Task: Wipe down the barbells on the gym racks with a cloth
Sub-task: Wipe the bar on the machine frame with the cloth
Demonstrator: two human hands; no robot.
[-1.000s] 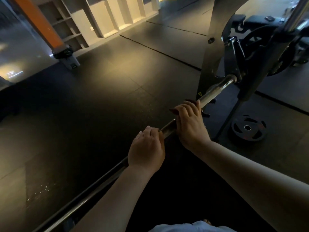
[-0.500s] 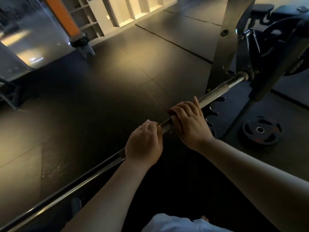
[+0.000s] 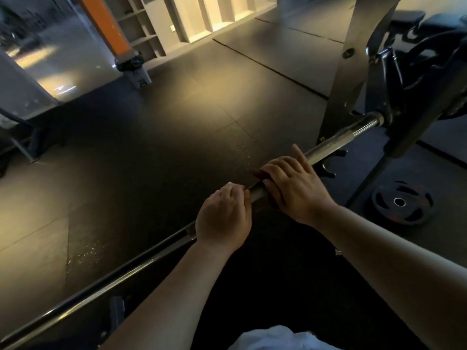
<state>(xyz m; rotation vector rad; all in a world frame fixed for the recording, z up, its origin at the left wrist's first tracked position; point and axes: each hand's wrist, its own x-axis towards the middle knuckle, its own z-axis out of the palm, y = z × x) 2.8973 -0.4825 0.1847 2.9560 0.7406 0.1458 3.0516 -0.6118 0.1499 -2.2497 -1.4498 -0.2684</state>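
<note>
**Barbell (image 3: 341, 138) held in both hands, cloth (image 3: 258, 173) under the right**

Barbell steel runs in a long diagonal from the lower left corner of the frame up to the right, where its chrome end meets the dark bracket of the rack upright (image 3: 353, 61). Both bare forearms reach in from the bottom edge and meet the bar just right of the centre of the frame.

The left hand (image 3: 222, 218) sits lower on the bar, knuckles up. Its fingers curl over the far side of the steel and grip the bar itself. A short stretch of bare chrome shows between the two hands.

The right hand (image 3: 295, 190) lies just beyond it, higher along the bar. Its fingers wrap over the bar and clamp a dark reddish cloth against the metal. Only a small fold of the cloth shows, poking out past the fingertips on the left side of the hand. One finger sticks out straight, pointing up along the bar towards the rack.

A black weight plate (image 3: 401, 204) lies flat on the dark rubber floor (image 3: 164, 147) at the right of the frame, near the foot of the rack. An orange column (image 3: 106, 24) and pale shelving (image 3: 199, 16) stand along the top edge. A patch of white fabric (image 3: 273, 339) shows at the bottom edge, between the forearms.
</note>
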